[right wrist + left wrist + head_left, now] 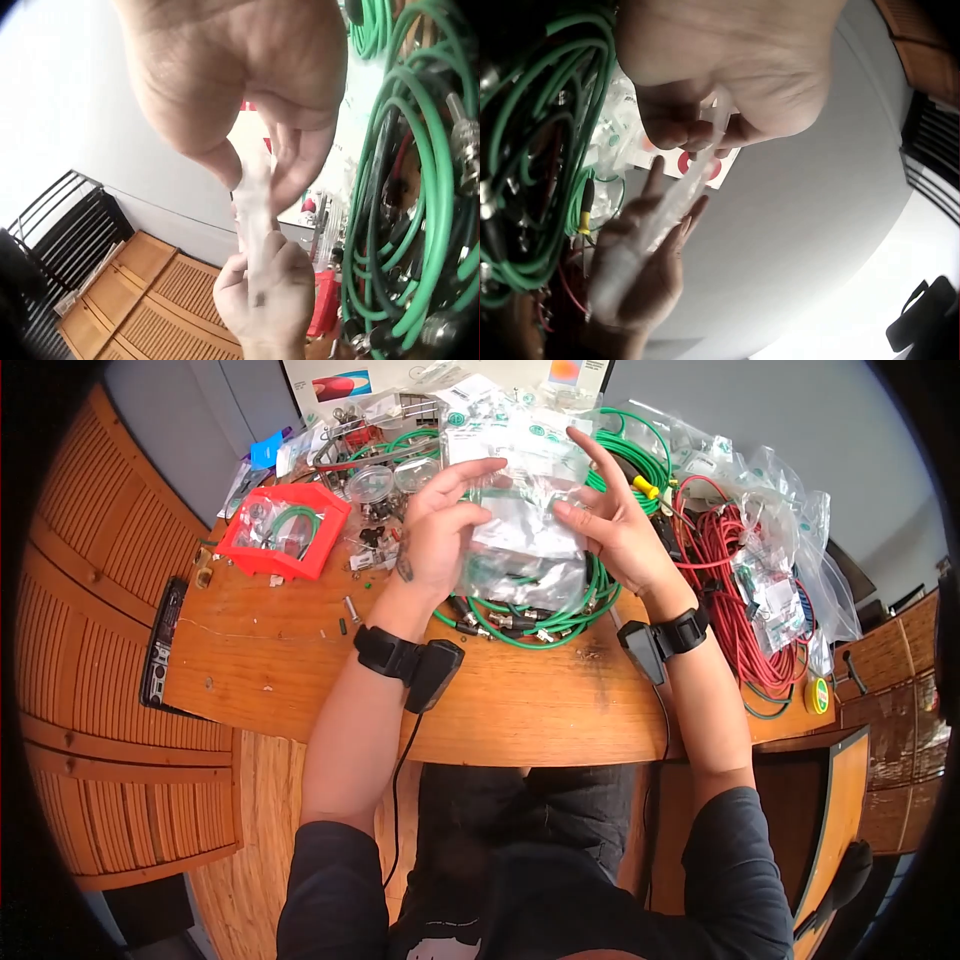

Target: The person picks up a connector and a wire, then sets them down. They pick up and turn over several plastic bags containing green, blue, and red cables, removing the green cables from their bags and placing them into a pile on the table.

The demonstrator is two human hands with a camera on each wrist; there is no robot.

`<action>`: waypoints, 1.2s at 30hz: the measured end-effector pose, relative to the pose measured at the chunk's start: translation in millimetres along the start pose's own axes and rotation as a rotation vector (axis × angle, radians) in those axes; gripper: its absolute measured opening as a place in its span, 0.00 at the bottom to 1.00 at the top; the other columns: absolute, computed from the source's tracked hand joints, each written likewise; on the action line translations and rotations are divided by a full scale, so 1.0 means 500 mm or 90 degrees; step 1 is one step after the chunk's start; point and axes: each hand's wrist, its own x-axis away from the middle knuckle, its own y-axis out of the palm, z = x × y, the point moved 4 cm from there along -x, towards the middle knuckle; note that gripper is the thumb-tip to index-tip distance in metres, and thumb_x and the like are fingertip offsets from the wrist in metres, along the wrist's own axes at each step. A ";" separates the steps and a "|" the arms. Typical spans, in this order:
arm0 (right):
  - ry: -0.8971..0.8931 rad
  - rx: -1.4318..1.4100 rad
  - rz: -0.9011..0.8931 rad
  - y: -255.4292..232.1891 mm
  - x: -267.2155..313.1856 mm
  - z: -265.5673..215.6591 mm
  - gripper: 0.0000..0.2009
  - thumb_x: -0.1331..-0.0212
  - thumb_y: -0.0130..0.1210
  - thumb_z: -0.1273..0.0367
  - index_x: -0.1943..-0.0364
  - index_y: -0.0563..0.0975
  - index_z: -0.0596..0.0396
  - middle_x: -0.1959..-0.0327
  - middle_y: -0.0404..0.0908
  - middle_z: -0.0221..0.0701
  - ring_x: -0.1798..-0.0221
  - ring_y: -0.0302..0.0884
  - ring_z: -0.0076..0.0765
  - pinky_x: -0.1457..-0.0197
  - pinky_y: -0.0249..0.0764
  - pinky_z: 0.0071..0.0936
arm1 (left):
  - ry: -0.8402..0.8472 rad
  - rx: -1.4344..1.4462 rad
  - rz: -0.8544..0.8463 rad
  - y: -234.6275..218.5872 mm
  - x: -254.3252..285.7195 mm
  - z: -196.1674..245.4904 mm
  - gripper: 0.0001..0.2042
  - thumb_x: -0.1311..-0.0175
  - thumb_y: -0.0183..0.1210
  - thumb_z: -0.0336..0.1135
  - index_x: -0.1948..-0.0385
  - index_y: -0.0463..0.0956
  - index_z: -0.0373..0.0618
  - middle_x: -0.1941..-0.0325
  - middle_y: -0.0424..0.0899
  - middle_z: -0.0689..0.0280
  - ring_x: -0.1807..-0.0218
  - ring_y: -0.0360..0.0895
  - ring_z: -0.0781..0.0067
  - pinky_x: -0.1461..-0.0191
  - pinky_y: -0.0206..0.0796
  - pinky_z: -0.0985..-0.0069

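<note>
No text, number or brand name can be read in any of the three views. Round green marks are seen on the white labels (470,412) of the small bags at the far side of the desk, but the print on them is too small to be made out. A white label (775,595) is also seen on a bag over the red cable; its writing is blurred. A red and white sign (718,166) is partly shown behind the left hand in the left wrist view, and no letters can be told on it.
</note>
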 end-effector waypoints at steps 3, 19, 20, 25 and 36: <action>-0.022 0.184 0.055 -0.017 -0.016 0.010 0.28 0.41 0.57 0.79 0.35 0.67 0.45 0.45 0.75 0.32 0.57 0.75 0.20 0.64 0.76 0.15 | -0.044 -0.146 0.074 -0.020 0.006 -0.002 0.23 0.49 0.49 0.17 0.48 0.75 0.36 0.51 0.79 0.59 0.62 0.74 0.81 0.66 0.65 0.85; 0.099 -0.105 0.138 -0.094 -0.169 -0.006 0.25 0.32 0.42 0.76 0.30 0.57 0.57 0.42 0.72 0.51 0.40 0.75 0.45 0.40 0.76 0.28 | 0.087 -0.204 0.333 -0.089 0.004 -0.025 0.07 0.39 0.50 0.20 0.67 0.79 0.34 0.70 0.81 0.65 0.76 0.72 0.84 0.74 0.62 0.83; 0.088 -0.070 0.104 -0.099 -0.148 -0.001 0.25 0.32 0.44 0.76 0.31 0.58 0.57 0.43 0.74 0.50 0.41 0.76 0.45 0.43 0.78 0.28 | 0.101 -0.251 0.320 -0.083 0.004 -0.023 0.08 0.40 0.49 0.20 0.66 0.78 0.34 0.71 0.80 0.66 0.78 0.69 0.85 0.76 0.59 0.84; 0.161 -0.030 0.087 -0.102 0.012 0.042 0.19 0.32 0.48 0.71 0.39 0.69 0.60 0.48 0.78 0.40 0.48 0.79 0.34 0.48 0.79 0.26 | 0.251 -0.469 0.245 -0.057 0.004 -0.016 0.08 0.39 0.48 0.20 0.71 0.79 0.34 0.73 0.78 0.70 0.74 0.72 0.87 0.72 0.61 0.85; 0.098 -0.318 0.108 -0.180 0.105 0.112 0.08 0.33 0.48 0.72 0.54 0.75 0.59 0.83 0.49 0.14 0.84 0.45 0.12 0.83 0.41 0.14 | -0.121 -1.255 0.277 -0.226 -0.046 0.255 0.13 0.47 0.56 0.35 0.62 0.83 0.46 0.58 0.83 0.48 0.53 0.80 0.47 0.50 0.72 0.58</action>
